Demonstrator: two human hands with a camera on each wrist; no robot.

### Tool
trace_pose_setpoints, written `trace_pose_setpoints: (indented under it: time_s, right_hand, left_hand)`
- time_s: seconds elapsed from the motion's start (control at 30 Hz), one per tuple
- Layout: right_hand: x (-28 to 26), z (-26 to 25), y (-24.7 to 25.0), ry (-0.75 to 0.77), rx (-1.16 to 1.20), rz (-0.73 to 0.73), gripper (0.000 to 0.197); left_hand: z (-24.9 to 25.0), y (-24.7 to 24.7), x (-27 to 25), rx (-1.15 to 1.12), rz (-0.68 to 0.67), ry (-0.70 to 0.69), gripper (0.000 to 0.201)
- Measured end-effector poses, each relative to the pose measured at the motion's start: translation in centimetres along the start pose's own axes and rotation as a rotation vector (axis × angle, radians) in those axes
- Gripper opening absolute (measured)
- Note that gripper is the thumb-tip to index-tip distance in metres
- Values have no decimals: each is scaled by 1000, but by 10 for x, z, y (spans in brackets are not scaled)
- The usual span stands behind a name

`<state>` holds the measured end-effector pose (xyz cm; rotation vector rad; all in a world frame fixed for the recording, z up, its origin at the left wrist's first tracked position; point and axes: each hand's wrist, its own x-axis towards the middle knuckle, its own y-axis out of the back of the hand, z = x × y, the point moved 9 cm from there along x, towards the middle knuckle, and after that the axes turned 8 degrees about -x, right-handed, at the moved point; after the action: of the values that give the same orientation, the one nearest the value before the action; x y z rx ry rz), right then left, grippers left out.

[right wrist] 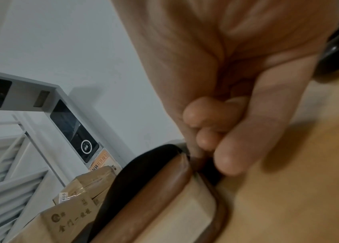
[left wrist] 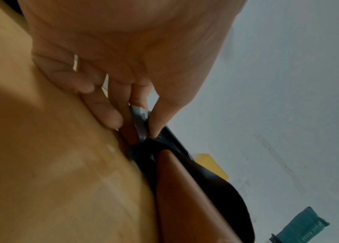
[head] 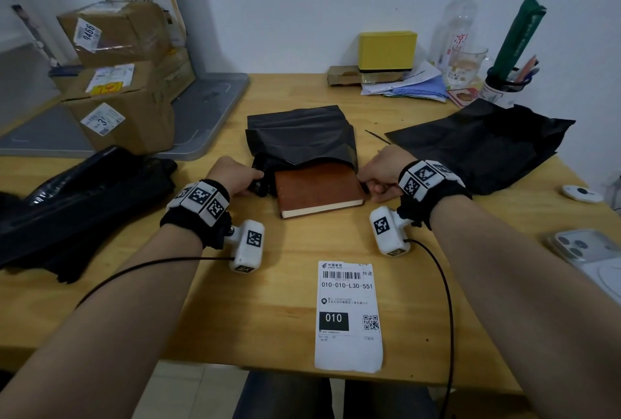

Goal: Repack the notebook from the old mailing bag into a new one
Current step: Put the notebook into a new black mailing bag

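A brown notebook (head: 317, 188) lies mid-table, its far half inside a black mailing bag (head: 299, 133) and its near half sticking out of the mouth. My left hand (head: 257, 178) pinches the left corner of the bag's mouth; in the left wrist view the thumb and fingers (left wrist: 156, 125) clamp the grey-black film beside the notebook's (left wrist: 185, 197) cover. My right hand (head: 364, 181) pinches the right corner of the mouth, its fingers (right wrist: 206, 139) curled against the notebook's (right wrist: 164, 197) corner. A second black mailing bag (head: 480, 143) lies flat at the right.
Crumpled black plastic (head: 84, 197) sits at the left, with cardboard boxes (head: 124, 109) on a grey platform behind it. A white shipping label (head: 349, 314) lies near the front edge. A phone (head: 588, 257) is at the right edge. A yellow box (head: 386, 49), papers and a pen cup (head: 504, 86) line the wall.
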<state>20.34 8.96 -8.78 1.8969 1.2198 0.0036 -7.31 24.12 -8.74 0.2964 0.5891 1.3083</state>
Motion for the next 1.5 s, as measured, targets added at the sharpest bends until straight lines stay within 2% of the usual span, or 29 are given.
trace_pose_setpoints:
  time_s: [0.17, 0.4, 0.5, 0.8, 0.93, 1.07, 1.2, 1.5]
  right_hand:
    - [4, 0, 1, -18, -29, 15, 16]
    - [1, -12, -4, 27, 86, 0, 8]
    - [2, -11, -6, 21, 131, -22, 14]
    - [-11, -13, 1, 7, 561, -114, 15]
    - [-18, -18, 8, 0, 710, -147, 26]
    - [-25, -32, 16, 36, 825, -202, 24]
    - [-33, -44, 26, 76, 905, -233, 19]
    - [-47, -65, 41, 140, 1088, -334, 25]
  left_hand:
    - [2, -4, 1, -29, -7, -12, 28]
    - [2, -10, -1, -112, -56, -13, 35]
    - [-1, -8, 0, -197, -61, 14, 35]
    - [4, -2, -11, -505, -121, 98, 34]
    - [20, 3, -20, -662, -163, 113, 19]
    - [41, 4, -27, -786, -208, 79, 10]
    - [60, 8, -29, -850, -198, -2, 15]
    - [84, 18, -32, -934, -206, -43, 27]
